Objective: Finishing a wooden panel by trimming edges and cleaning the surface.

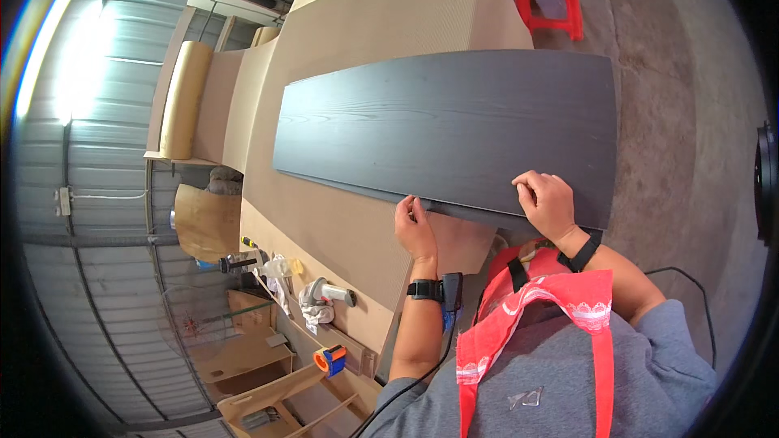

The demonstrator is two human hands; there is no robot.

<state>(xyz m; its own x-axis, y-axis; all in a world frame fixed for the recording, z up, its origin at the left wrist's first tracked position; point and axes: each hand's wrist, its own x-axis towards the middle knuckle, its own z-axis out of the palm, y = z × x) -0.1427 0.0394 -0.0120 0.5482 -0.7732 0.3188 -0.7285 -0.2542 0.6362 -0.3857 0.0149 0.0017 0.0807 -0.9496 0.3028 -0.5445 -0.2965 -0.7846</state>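
My left hand [415, 229] and right hand [548, 203] pinch the dark panel's [454, 126] near edge, fingers closed on it; the counter [341, 219] stretches open ahead.

The dark board [454, 130] covers most of the table [341, 227], leaving bare strips left and beyond. A scanner [329, 292] and rag [312, 312] crowd the near-left corner.

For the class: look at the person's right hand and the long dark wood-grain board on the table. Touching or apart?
Touching. The head view shows the right hand with curled fingers resting on the dark board at its near edge.
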